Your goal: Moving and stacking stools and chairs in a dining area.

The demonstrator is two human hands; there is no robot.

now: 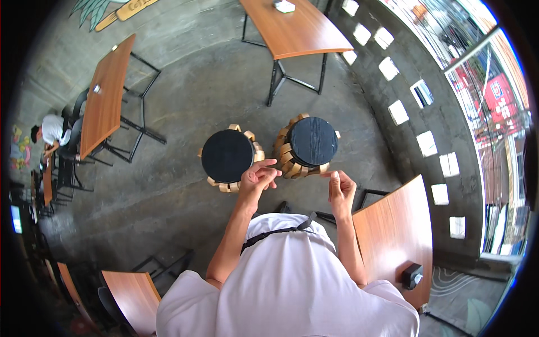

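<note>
Two round stools with black tops, the left stool [227, 156] and the right stool [313, 141], stand side by side on the floor in front of me. Curved strips of light wood ring the sides of both. My left hand [258, 178] is raised by the right edge of the left stool, its fingers bent but apart, and nothing shows in it. At the lower right of the other stool is my right hand [342, 191], thumb and fingers drawn together. Whatever it pinches, if anything, is too small to see; contact with the stool cannot be judged.
A wooden table [393, 230] at my right carries a small black holder [412, 276]. Further wooden tables stand at the far middle [297, 28], left [109, 95] and lower left [132, 295]. A person [53, 132] sits at far left. A grey wall [415, 129] with square openings curves along the right.
</note>
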